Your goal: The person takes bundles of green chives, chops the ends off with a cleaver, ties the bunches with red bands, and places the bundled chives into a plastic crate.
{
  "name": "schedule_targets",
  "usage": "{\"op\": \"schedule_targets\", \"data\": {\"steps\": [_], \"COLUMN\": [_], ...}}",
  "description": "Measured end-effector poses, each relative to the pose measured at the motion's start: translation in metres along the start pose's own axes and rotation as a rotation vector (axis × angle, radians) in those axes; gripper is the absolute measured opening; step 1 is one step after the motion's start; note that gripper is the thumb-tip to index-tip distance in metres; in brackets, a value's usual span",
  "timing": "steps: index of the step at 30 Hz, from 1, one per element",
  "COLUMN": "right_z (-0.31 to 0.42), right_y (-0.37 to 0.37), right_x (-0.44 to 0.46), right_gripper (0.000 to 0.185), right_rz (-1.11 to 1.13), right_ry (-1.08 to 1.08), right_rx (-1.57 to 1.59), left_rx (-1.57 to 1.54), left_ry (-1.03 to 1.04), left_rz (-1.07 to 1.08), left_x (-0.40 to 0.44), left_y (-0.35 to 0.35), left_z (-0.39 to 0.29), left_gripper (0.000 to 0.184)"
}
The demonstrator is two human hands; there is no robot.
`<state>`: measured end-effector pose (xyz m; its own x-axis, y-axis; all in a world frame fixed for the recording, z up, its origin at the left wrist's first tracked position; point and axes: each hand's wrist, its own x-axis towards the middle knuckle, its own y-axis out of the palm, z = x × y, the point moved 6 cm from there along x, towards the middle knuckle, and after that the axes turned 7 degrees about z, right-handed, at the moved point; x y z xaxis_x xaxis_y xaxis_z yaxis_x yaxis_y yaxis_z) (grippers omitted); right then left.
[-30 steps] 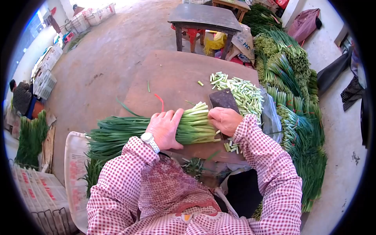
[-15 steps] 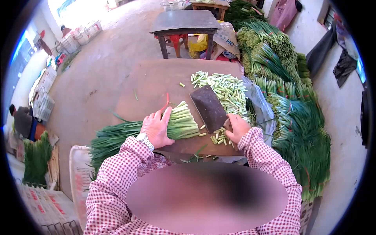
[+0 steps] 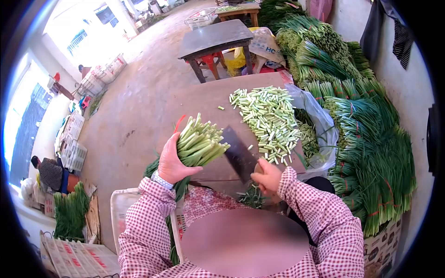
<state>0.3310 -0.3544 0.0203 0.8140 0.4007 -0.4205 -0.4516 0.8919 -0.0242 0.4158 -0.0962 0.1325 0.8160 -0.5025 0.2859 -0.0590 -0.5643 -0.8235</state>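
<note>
My left hand [image 3: 172,162] is wrapped round a bundle of green stalks [image 3: 199,142], its pale cut ends pointing up and to the right, its dark leaves hanging down beside my wrist. A red tie [image 3: 180,122] sticks out above my fingers. In my right hand [image 3: 268,177] is the handle of a dark, broad-bladed cleaver [image 3: 238,154]; the blade stands tilted just right of the stalk ends. Many short cut stalk pieces [image 3: 269,118] lie heaped on the brown board [image 3: 197,99], beyond the cleaver.
Bundled greens [image 3: 366,139] are piled along the right. Beside the board's right edge is a clear plastic bag [image 3: 322,125]. A dark table [image 3: 215,37] stands ahead. White crates [image 3: 72,150] line the left, near a seated person [image 3: 53,173]. Below my left arm is a pale crate [image 3: 121,206].
The bundle has been lifted off the board and tipped upward in my left hand. The cleaver has come away from the cut pieces, which now lie gathered farther up the board.
</note>
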Motion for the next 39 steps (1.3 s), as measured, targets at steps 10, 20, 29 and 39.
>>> {"op": "schedule_targets", "data": {"steps": [10,20,29,39], "right_z": [0.039,0.015,0.034,0.043], "right_y": [-0.013,-0.042,-0.054,-0.058], "right_x": [-0.007,-0.011,0.019,0.028], "right_gripper": [0.031,0.032,0.03,0.046], "right_rz": [-0.242,-0.148,-0.215,-0.289], "right_ry": [-0.098,-0.06,-0.214,0.004], "right_rx": [-0.685,-0.21,-0.594,-0.792], "left_rx": [0.574,0.563,0.358,0.275], "left_ry": [-0.299,-0.389,-0.358,-0.397], "left_rz": [0.147,0.666,0.752,0.729], "left_x": [0.021,0.073,0.079,0.082], "left_y": [0.08,0.084,0.1,0.1], "left_z": [-0.03,-0.017,-0.001,0.007], "left_gripper": [0.112,0.124,0.1,0.09]}}
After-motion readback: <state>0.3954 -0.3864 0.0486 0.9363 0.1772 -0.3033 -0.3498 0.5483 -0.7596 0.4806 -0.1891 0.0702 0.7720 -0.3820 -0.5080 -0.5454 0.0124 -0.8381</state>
